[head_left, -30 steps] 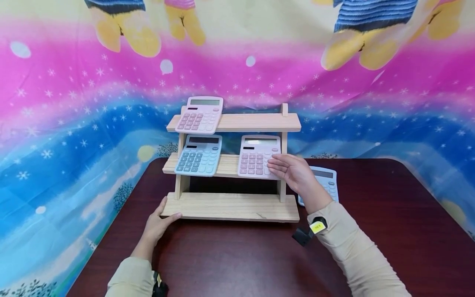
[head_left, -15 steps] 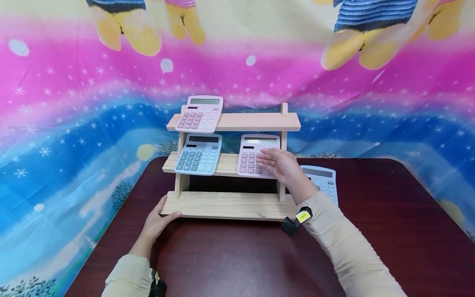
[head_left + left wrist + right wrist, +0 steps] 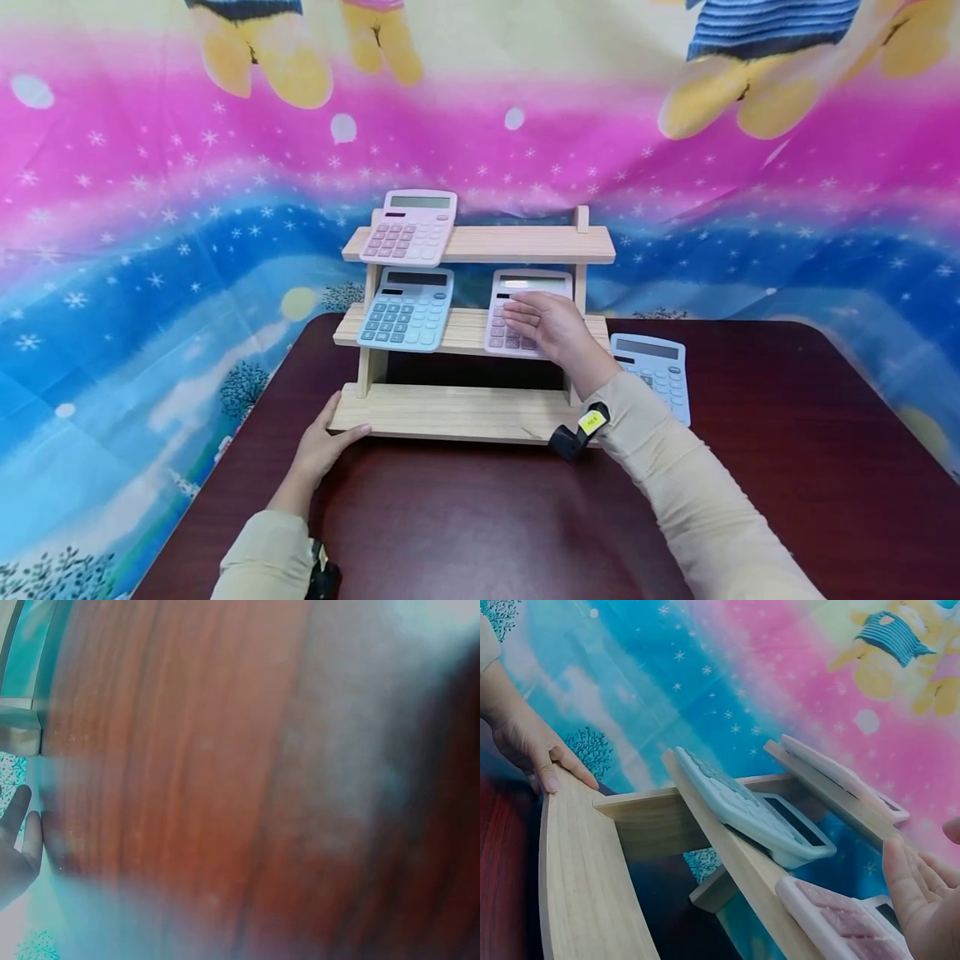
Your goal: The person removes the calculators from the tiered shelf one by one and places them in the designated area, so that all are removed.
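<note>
My left hand [image 3: 322, 443] pinches the front-left corner of the stand [image 3: 457, 412]; my right hand [image 3: 555, 327], fingers straight, perhaps touches the lower pink calculator [image 3: 529, 283]; aligning it seemingly wants gentleness

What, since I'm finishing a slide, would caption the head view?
Left hand on a three-tier wooden rack, right hand before the pink calculator on its middle tier.
</note>
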Tool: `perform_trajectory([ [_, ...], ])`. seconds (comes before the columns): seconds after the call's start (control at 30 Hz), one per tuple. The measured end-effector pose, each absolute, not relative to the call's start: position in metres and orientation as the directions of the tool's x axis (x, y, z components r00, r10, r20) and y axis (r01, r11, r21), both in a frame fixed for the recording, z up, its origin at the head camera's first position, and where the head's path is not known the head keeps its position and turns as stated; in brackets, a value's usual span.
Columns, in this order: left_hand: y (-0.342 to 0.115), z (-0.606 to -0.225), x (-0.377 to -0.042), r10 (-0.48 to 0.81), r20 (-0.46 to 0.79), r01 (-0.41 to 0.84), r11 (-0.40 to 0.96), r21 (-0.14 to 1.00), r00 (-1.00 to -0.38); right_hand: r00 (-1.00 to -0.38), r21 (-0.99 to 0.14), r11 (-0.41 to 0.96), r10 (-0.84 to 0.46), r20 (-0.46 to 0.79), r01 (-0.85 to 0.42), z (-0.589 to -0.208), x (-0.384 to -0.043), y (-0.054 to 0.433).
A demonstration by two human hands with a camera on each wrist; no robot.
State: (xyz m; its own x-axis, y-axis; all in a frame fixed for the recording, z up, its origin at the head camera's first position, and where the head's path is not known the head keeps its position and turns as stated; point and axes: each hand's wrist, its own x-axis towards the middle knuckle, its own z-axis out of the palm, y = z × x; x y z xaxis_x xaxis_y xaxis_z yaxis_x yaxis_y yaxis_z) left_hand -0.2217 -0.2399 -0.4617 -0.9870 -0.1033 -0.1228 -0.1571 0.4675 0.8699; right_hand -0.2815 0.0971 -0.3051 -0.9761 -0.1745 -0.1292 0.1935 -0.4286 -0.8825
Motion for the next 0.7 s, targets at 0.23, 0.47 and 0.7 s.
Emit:
perform_trajectory([
  [0.23,-0.238,-0.465,-0.223,-0.116,-0.111,-0.151,0.435,0.888,-0.987,-0.981,-0.888,-0.424,-0.149,-0.126,0.179,-0.298,-0.294,0.083],
  [0.47,-0.239,-0.465,-0.221,-0.123,-0.121,-0.164,0.449,0.878,-0.985,-0.98,-0.886,-0.431,-0.167,-0.106,0.17,-0.29,-0.302,0.065],
  [0.7,-0.238,-0.465,-0.221,-0.13,-0.118,-0.165,0.455,0.875,-0.984,-0.979,-0.884,-0.432,-0.168,-0.117,0.18,-0.289,-0.312,0.044],
])
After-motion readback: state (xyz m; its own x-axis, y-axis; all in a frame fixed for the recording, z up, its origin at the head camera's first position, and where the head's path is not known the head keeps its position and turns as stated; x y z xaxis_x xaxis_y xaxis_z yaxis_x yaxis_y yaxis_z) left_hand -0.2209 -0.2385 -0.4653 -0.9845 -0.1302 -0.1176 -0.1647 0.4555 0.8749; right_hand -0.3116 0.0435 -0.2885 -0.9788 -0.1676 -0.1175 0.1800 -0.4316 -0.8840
